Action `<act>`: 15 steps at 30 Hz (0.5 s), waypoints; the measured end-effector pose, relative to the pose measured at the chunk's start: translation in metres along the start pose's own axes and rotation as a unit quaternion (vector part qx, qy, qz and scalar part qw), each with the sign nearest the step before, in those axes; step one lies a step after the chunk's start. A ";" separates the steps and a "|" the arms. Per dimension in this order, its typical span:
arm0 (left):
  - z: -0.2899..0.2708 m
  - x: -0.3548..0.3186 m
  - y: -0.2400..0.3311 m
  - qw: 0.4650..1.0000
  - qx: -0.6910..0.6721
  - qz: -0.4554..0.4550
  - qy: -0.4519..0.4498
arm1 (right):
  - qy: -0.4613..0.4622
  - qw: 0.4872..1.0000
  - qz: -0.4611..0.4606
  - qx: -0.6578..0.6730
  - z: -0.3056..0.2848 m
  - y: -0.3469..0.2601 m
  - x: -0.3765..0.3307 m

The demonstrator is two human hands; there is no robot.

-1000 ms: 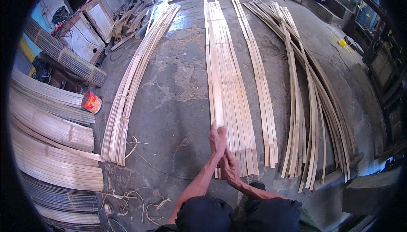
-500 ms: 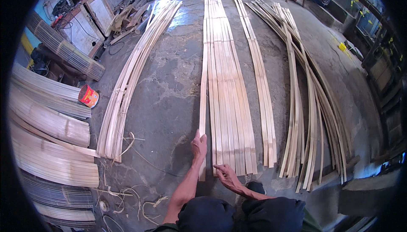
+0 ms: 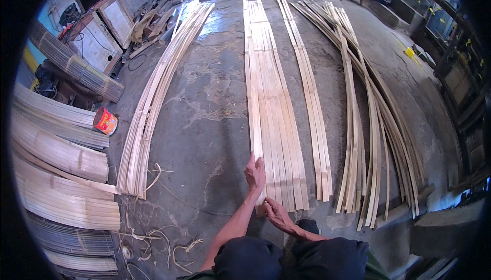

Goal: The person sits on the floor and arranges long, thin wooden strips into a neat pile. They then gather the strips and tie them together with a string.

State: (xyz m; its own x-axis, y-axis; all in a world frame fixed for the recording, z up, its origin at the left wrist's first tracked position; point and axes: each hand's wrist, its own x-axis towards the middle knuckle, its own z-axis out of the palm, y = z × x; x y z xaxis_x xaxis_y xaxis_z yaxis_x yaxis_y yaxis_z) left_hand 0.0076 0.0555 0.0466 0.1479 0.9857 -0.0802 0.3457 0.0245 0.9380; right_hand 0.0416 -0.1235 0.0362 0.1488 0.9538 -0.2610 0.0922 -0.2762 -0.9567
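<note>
While gripping pale strip [image 3: 254, 126] w/ L hand [image 3: 254, 173], fingers mostly closed round it, along L edge of flat strip row [image 3: 284, 142] on floor [image 3: 199, 147], has R hand [image 3: 276, 212] at near end w/ fingers curled; can't tell R grip or finger gap. Tied bundle [image 3: 148, 101] well to L.

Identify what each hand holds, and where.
Left hand: leftmost strip of the centre row, toward the strip's near end. Right hand: at the row's near end; grip unclear.
</note>
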 end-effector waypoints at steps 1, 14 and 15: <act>0.002 -0.001 -0.002 1.000 0.000 -0.007 -0.018 | 0.002 1.000 0.015 0.007 -0.001 0.002 -0.001; 0.028 -0.007 -0.045 0.996 0.053 -0.003 -0.067 | 0.003 0.997 0.074 0.027 -0.014 -0.016 -0.015; 0.028 -0.009 -0.042 0.996 0.069 0.018 -0.052 | 0.009 0.998 0.057 -0.001 -0.013 -0.014 -0.015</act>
State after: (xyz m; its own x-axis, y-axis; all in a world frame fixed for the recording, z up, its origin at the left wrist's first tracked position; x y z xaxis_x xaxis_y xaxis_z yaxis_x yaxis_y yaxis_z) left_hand 0.0180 0.0404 -0.0019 0.2546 0.9631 -0.0880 0.4622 -0.0413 0.8858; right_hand 0.0511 -0.1350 0.0553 0.1772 0.9134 -0.3665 0.0763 -0.3840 -0.9202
